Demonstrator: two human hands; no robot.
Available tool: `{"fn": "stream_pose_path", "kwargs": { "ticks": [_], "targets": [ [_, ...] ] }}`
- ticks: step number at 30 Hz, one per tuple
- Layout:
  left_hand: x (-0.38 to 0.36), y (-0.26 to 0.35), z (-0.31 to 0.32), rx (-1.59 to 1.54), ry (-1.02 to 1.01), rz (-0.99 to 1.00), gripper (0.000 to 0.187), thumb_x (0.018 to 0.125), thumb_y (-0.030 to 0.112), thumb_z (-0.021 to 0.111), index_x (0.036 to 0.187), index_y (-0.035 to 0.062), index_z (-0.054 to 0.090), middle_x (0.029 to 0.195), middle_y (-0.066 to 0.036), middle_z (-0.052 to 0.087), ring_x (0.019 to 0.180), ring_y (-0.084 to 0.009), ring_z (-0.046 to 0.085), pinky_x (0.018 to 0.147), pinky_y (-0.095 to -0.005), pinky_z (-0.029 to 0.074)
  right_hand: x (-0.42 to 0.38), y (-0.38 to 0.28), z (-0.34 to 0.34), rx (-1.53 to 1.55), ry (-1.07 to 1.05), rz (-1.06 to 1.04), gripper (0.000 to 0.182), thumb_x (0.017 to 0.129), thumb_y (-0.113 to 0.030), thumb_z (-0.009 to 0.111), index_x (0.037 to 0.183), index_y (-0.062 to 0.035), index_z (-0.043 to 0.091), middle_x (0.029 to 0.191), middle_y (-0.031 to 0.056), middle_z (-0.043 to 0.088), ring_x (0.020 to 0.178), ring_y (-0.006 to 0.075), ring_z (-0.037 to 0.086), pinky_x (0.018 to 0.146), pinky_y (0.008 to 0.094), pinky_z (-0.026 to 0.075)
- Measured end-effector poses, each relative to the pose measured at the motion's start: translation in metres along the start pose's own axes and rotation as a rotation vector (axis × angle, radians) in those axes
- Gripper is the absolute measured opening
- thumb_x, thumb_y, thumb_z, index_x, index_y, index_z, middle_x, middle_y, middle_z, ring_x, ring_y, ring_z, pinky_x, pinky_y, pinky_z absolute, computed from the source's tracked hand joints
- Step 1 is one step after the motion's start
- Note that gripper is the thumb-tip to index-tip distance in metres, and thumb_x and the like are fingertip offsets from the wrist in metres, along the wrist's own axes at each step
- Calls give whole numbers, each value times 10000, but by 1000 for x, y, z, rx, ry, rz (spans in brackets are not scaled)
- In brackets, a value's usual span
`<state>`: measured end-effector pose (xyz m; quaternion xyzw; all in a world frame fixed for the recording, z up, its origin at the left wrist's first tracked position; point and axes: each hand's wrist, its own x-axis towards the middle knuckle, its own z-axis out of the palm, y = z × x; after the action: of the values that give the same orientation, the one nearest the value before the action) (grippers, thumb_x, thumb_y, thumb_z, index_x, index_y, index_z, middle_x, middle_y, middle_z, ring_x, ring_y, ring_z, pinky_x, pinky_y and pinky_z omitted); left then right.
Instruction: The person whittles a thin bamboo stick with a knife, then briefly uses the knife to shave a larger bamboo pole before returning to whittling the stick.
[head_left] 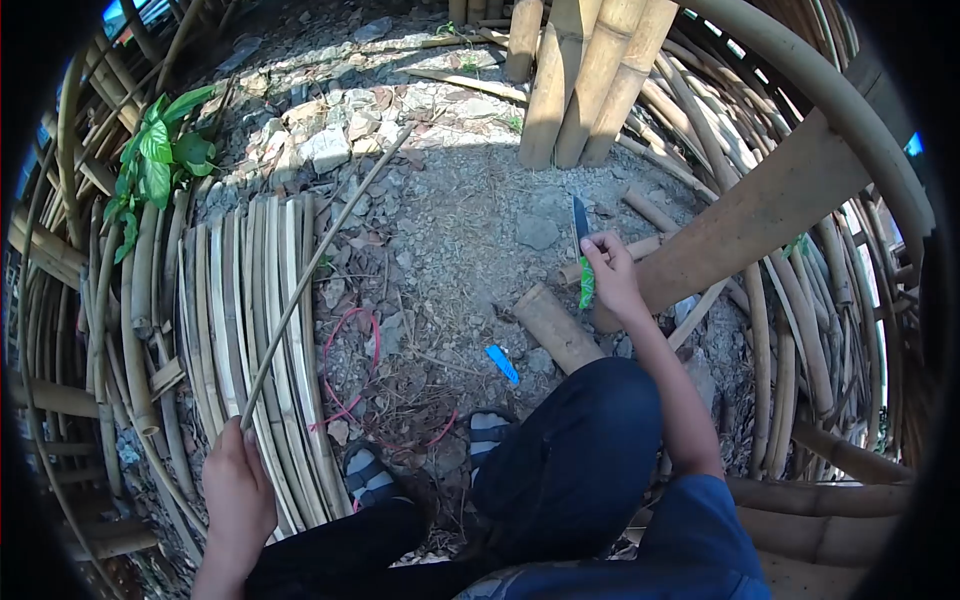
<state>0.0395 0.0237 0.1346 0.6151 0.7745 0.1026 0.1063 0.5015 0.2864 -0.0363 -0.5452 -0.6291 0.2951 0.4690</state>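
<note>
My left hand (240,483), at the lower left, is closed around the lower end of a long thin bamboo stick (325,245). The stick slants up and to the right, over a row of split bamboo strips (245,300). In my right hand (611,265) is a knife (581,218), its dark narrow blade pointing away from me. A bright green part, apparently the handle, shows below my fingers. Close under that hand lies a short thick bamboo piece (556,328), beside my raised knee. Both hands are apart from each other.
Upright bamboo posts (590,85) stand ahead. A wide bamboo plank (760,215) leans at the right, with stacked poles behind it. On the stony ground lie a blue scrap (503,364) and a pink string (376,345). A leafy plant (155,145) grows at the left.
</note>
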Motion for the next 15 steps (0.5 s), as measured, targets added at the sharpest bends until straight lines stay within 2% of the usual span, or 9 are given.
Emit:
{"fn": "stream_pose_path", "kwargs": {
  "ticks": [2,6,8,15],
  "targets": [
    [2,-2,2,9,28,24,171,1026,53,458,1057,-84,555,807,-311,585,712,-503,586,617,-562,425,-11,-1,0,-168,-5,-47,230,959,-182,677,908,35,619,843,59,566,767,138,570,683,305,467],
    [4,1,3,27,9,-4,166,1025,53,458,1051,-79,555,802,-312,582,711,-503,586,619,-566,421,-23,17,-2,-221,-89,25,214,939,-157,681,884,33,601,815,78,553,715,150,559,658,307,457],
    [5,4,2,49,-23,-37,154,1021,47,463,1050,-74,552,797,-311,582,708,-505,583,619,-570,417,-27,21,-5,-353,-161,-60,183,926,-121,667,877,33,581,815,101,541,673,173,538,626,324,437],
    [6,-1,5,45,-36,-11,133,1015,31,469,1057,-67,549,795,-308,585,705,-509,583,618,-572,416,-38,14,-4,-305,-125,-166,137,934,-89,619,894,31,567,808,122,542,656,210,511,605,353,415]
  ]
}}
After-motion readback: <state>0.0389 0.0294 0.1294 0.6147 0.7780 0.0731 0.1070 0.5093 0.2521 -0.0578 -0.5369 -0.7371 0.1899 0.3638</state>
